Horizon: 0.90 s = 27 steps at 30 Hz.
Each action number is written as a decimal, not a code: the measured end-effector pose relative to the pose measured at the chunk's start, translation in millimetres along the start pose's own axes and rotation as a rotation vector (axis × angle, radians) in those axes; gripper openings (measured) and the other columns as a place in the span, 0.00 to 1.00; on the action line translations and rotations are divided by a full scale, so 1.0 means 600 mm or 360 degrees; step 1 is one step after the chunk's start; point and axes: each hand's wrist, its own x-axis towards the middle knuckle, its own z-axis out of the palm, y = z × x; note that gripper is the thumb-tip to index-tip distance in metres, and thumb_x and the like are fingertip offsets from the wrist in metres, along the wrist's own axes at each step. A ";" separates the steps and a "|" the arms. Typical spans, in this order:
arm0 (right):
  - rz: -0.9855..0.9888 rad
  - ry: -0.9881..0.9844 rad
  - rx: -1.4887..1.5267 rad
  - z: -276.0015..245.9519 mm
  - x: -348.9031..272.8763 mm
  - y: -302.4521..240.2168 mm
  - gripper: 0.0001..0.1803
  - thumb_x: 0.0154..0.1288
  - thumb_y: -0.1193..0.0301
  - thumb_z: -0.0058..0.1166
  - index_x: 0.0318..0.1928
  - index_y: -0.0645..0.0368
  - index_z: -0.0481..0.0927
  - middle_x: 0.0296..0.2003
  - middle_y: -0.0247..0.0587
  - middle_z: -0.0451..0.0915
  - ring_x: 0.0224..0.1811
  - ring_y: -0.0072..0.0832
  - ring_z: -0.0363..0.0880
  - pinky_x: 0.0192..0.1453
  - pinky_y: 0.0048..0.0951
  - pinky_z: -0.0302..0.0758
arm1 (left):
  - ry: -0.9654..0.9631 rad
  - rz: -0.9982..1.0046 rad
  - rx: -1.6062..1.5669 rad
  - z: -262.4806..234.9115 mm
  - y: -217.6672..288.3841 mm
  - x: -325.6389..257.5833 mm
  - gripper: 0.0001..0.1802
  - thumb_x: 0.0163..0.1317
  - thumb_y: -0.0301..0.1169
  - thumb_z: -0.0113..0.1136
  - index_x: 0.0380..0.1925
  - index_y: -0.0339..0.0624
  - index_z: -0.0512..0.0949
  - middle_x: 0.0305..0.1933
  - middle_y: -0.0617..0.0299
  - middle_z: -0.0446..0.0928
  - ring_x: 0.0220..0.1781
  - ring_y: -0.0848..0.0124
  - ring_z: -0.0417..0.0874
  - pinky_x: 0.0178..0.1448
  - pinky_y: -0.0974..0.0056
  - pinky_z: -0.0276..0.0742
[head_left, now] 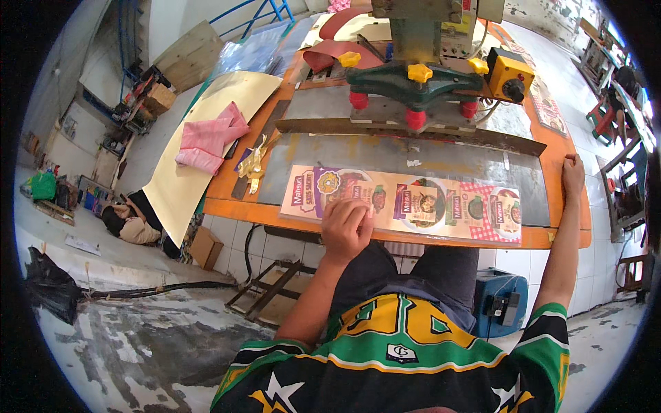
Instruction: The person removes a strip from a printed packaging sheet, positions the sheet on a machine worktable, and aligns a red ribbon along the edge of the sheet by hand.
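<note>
A long printed plastic-covered strip (428, 206) with food pictures lies along the front of the metal work plate (344, 153), close to the table's near edge. My left hand (346, 230) rests on the strip's near edge, left of its middle, fingers curled and pressed together on it. At the far right, my right hand (573, 177) closes around the orange table's side edge; part of its fingers is hidden. Behind the strip runs a long metal bar (413, 132), beneath the green press head (413, 82) with yellow star knobs and red feet.
Left of the plate lie a pink cloth (212, 138), a large cream sheet (180, 162) and crumpled gold scraps (254, 165). A yellow control box (509, 76) with a black dial sits right of the press. Another person (138, 220) is low at the far left.
</note>
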 end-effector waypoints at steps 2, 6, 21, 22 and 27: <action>0.0028 -0.0007 0.0032 -0.001 -0.001 -0.008 0.19 0.71 0.64 0.49 0.52 0.62 0.84 0.52 0.57 0.86 0.55 0.51 0.85 0.60 0.45 0.79 | 0.0008 0.0011 -0.0007 0.000 -0.002 -0.001 0.04 0.64 0.27 0.65 0.33 0.38 0.82 0.40 0.57 0.85 0.46 0.56 0.87 0.54 0.52 0.77; -0.0045 0.0026 -0.0109 -0.001 0.009 0.017 0.17 0.71 0.63 0.52 0.51 0.59 0.85 0.51 0.55 0.87 0.56 0.49 0.85 0.62 0.44 0.78 | 0.0025 0.0017 0.0025 0.004 -0.002 0.001 0.04 0.64 0.28 0.65 0.31 0.40 0.83 0.39 0.60 0.85 0.44 0.59 0.87 0.56 0.54 0.78; -0.0007 0.0072 -0.0135 0.004 -0.001 -0.014 0.18 0.67 0.63 0.51 0.50 0.58 0.86 0.53 0.56 0.85 0.58 0.52 0.83 0.64 0.47 0.77 | -0.0018 0.0017 0.0059 0.006 -0.007 -0.009 0.05 0.66 0.27 0.64 0.34 0.37 0.83 0.41 0.57 0.86 0.46 0.56 0.87 0.57 0.53 0.77; 0.0006 0.0080 -0.0144 0.003 -0.003 -0.016 0.18 0.67 0.63 0.51 0.50 0.58 0.86 0.53 0.56 0.85 0.58 0.52 0.83 0.64 0.47 0.77 | -0.0015 0.0003 0.0070 0.005 -0.006 -0.008 0.04 0.66 0.27 0.64 0.34 0.37 0.83 0.41 0.56 0.86 0.46 0.56 0.87 0.57 0.53 0.77; 0.0029 0.0087 -0.0119 -0.004 -0.006 -0.012 0.19 0.68 0.62 0.51 0.51 0.58 0.86 0.53 0.56 0.86 0.59 0.51 0.83 0.65 0.47 0.77 | -0.0040 0.0032 0.0065 0.007 -0.005 -0.005 0.04 0.67 0.26 0.63 0.34 0.37 0.82 0.40 0.56 0.85 0.45 0.57 0.87 0.55 0.54 0.76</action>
